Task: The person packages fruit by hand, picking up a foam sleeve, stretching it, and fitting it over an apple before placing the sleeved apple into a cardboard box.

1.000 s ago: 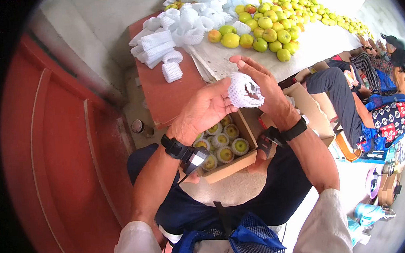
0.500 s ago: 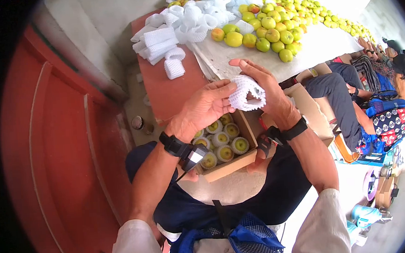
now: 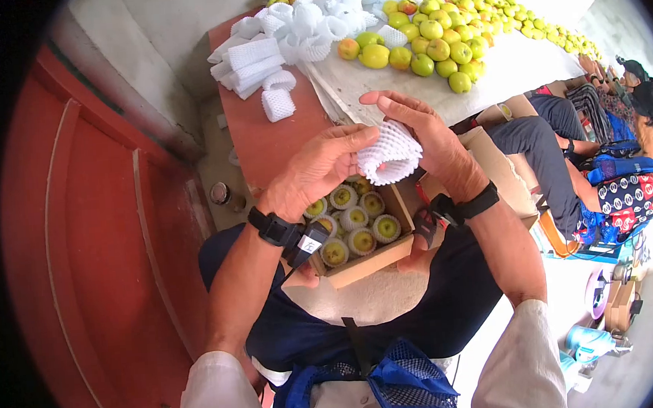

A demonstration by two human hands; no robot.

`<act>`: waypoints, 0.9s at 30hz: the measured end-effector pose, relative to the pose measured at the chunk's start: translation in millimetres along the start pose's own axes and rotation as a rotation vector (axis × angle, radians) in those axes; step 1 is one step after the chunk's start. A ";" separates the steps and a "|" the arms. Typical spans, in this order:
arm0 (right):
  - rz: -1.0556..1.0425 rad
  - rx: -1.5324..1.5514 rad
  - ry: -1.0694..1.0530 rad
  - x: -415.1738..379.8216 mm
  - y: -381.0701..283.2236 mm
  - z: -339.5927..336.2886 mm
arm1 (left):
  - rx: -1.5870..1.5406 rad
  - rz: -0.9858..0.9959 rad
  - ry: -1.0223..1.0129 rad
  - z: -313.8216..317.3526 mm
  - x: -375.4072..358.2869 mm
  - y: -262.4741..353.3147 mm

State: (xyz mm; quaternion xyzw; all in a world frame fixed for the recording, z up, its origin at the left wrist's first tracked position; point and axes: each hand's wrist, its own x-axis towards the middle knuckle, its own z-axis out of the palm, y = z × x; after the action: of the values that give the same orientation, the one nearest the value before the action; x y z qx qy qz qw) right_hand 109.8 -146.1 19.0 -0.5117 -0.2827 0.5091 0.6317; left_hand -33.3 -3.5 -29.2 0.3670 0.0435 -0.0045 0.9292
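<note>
A white foam net sleeve (image 3: 389, 154) is between my two hands, above the box, its open end facing me and looking hollow. My left hand (image 3: 318, 167) pinches the sleeve's left edge between thumb and fingers. Against its right side, my right hand (image 3: 431, 134) cups the sleeve, thumb and forefinger stretched out beyond its top. Part of that grip is hidden behind the foam. Below, a cardboard box (image 3: 371, 267) holds several yellow-green apples (image 3: 362, 241) in foam sleeves, standing close together; my left hand and wrist cover its left part.
Loose sleeves (image 3: 258, 62) are piled on the red tabletop (image 3: 252, 145), beside a large heap of apples (image 3: 443, 36) on a white sheet. A jar (image 3: 221, 194) stands at left near a red door (image 3: 103, 277). Another open carton (image 3: 496, 171) and seated people (image 3: 616, 179) are at right.
The sleeve has tilted and shifted slightly left and down, its opening now rounder and turned more toward me. Both hands moved a little left with it.
</note>
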 end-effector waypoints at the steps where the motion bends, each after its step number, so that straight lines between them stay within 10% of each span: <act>1: -0.021 -0.007 0.012 3.6 3.3 -1.3 | 0.037 0.011 0.007 -3.1 0.6 0.9; 15: -0.182 -0.108 0.096 14.1 19.0 -18.8 | 0.311 0.124 0.134 -1.8 -1.6 9.3; 20: -0.181 -0.452 0.295 9.1 15.4 -25.7 | 1.084 0.533 0.535 -8.8 4.4 8.3; 27: 0.006 -0.355 0.155 10.1 21.0 -17.9 | 1.342 0.714 0.620 -2.4 3.1 1.3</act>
State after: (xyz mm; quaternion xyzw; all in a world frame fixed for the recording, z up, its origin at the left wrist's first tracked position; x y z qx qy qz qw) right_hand 121.4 -144.1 -7.9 -0.6536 -0.3173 0.4123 0.5497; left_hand -30.4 -0.9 -30.3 0.8210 0.1671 0.3681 0.4033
